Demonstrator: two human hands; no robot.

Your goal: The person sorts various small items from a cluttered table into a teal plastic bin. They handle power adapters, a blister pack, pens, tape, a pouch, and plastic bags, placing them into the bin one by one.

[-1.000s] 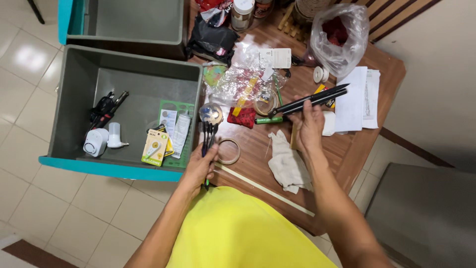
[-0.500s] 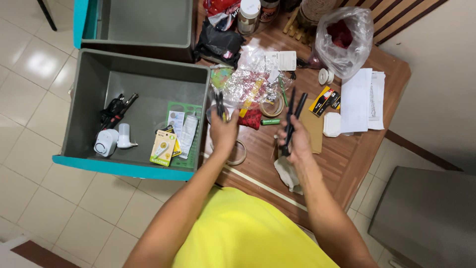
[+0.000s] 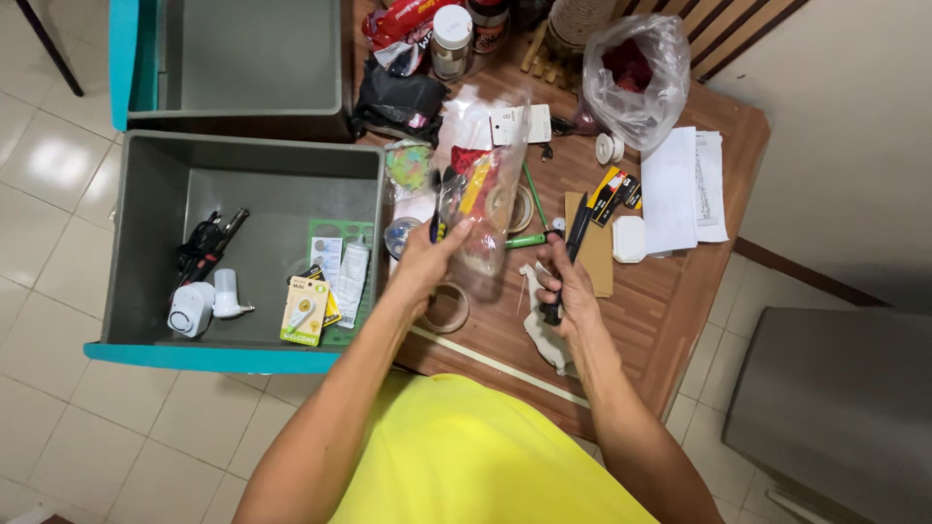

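My left hand [image 3: 425, 260] is over the wooden table's [image 3: 670, 301] left part, closed around a few black pens [image 3: 436, 206] that point away from me. Its fingertips also pinch a clear plastic bag [image 3: 493, 209], which stands lifted off the table with a yellow ruler and something red inside. My right hand [image 3: 566, 283] is close beside it, to the right of the bag. It grips two long black pens [image 3: 575, 238], held nearly upright and angled slightly to the right.
An open grey drawer with a teal front [image 3: 209, 354] lies to the left, holding a black tool, white plug devices, a green stencil and small packets. A tape roll [image 3: 447, 309], white cloth [image 3: 540, 335], papers [image 3: 684, 184], a knotted bag [image 3: 633, 70] and a jar [image 3: 451, 39] crowd the table.
My left hand rose from the table's near edge with its pens and took hold of the clear bag, lifting it. My right hand swung its pens from level to nearly upright and drew closer.
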